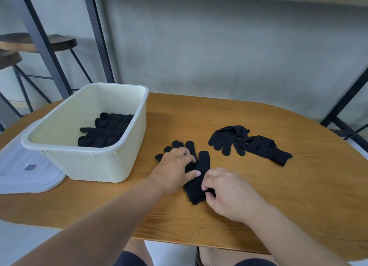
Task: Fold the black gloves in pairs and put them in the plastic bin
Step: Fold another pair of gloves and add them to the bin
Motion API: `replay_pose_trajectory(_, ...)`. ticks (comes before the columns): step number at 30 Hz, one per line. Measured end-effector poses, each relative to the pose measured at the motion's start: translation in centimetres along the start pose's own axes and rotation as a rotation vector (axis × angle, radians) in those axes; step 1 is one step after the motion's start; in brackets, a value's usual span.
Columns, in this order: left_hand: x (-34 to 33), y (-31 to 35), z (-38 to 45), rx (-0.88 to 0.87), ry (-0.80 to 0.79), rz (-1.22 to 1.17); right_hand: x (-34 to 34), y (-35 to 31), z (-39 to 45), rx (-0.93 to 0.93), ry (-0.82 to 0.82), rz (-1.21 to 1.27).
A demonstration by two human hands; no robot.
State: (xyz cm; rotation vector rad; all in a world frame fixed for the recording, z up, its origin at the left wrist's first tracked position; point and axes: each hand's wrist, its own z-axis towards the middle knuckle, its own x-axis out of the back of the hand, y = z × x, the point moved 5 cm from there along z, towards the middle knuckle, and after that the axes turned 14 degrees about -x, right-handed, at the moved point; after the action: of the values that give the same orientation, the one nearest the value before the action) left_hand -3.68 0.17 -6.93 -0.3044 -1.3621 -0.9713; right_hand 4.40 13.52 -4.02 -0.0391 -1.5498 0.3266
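Observation:
A black glove pair lies flat on the wooden table in front of me, fingers pointing away. My left hand presses palm-down on its finger end. My right hand pinches the cuff end of the same gloves near me. Two more black gloves lie loose and crumpled to the right, apart from both hands. The cream plastic bin stands at the left with folded black gloves inside it.
The bin's translucent lid lies flat at the table's left edge, partly under the bin. The wooden table has rounded ends. Dark stools and metal shelf legs stand behind on the left; a grey wall is close behind.

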Motion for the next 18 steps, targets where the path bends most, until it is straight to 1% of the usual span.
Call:
replay_pose_trajectory(3, 0.9, 0.8, -0.7, -0.007, 0.093, -0.023, 0.0, 0.5, 0.1, -0.034, -0.041, 0.033)
replay_pose_trajectory(5, 1.4, 1.8, -1.6, -0.016, 0.132, -0.087, 0.0, 0.7, 0.1, -0.068, -0.038, 0.060)
replay_pose_trajectory(6, 1.5, 2.2, -2.2, -0.018, 0.132, -0.134, -0.1, 0.8, 0.1, -0.085, -0.031, 0.077)
replay_pose_trajectory(8, 1.4, 3.1, -3.5, -0.020, 0.081, -0.199, 0.0, 0.8, 0.1, -0.124, -0.017, 0.124)
replay_pose_trajectory(11, 0.5, 3.7, -4.9, -0.029, -0.018, -0.109, 0.1, 0.7, 0.2, -0.136, -0.028, 0.150)
replay_pose_trajectory(13, 0.3, 3.8, -5.2, -0.041, -0.009, -0.055, 0.3, 0.6, 0.2, -0.115, -0.035, 0.096)
replay_pose_trajectory(18, 0.4, 4.2, -5.6, -0.087, 0.006, -0.026, 0.4, -0.1, -0.4, -0.026, -0.003, -0.012)
